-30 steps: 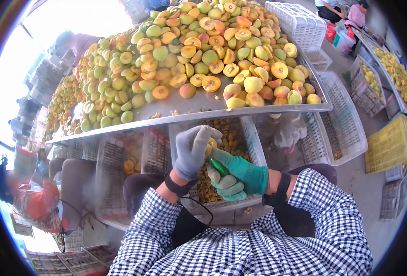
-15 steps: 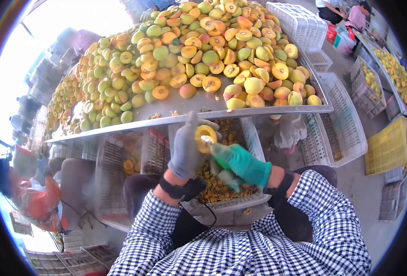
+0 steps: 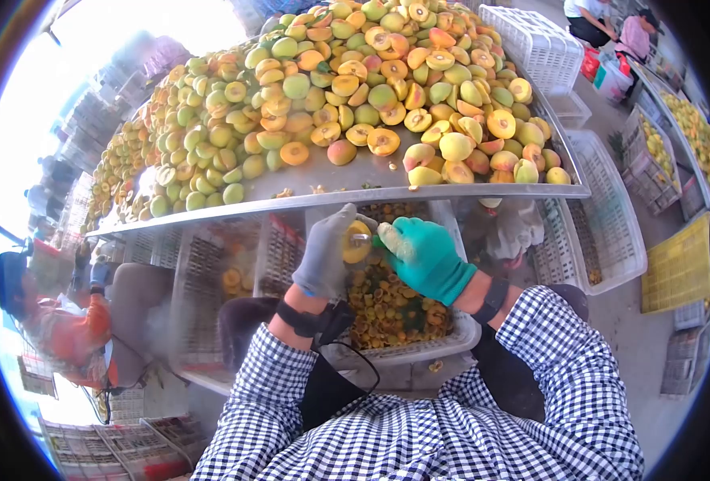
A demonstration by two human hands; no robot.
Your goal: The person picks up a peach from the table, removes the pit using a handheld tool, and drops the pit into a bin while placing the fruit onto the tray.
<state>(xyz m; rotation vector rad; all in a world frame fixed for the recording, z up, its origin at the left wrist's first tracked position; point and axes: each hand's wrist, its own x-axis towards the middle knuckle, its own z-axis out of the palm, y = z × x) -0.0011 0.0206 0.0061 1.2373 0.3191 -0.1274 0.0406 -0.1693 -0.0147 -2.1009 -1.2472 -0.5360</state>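
Observation:
Wearing a grey glove, my left hand (image 3: 323, 255) is closed around a yellow peach half (image 3: 356, 248), its cut face turned to the right. My right hand (image 3: 427, 258), in a teal glove, grips a small pitting tool (image 3: 363, 237) with a metal tip and a green handle. That tip lies against the cut face of the peach half, and most of the handle is hidden in the fist. Below both hands is a white crate (image 3: 465, 340) holding brown-yellow pits and scraps. Just beyond them runs the metal edge of a table (image 3: 331, 198) heaped with peach halves (image 3: 383, 142).
White crates (image 3: 603, 216) and a yellow crate (image 3: 675, 268) stand to the right. At the left a person in orange (image 3: 70, 333) sits beside the table. More people (image 3: 635, 36) are at the far right, near another fruit-laden table (image 3: 691, 128).
My right hand has turned, its knuckles now upward, and the tool tip has come against the cut face of the peach half. My left hand's raised finger has folded down over the fruit.

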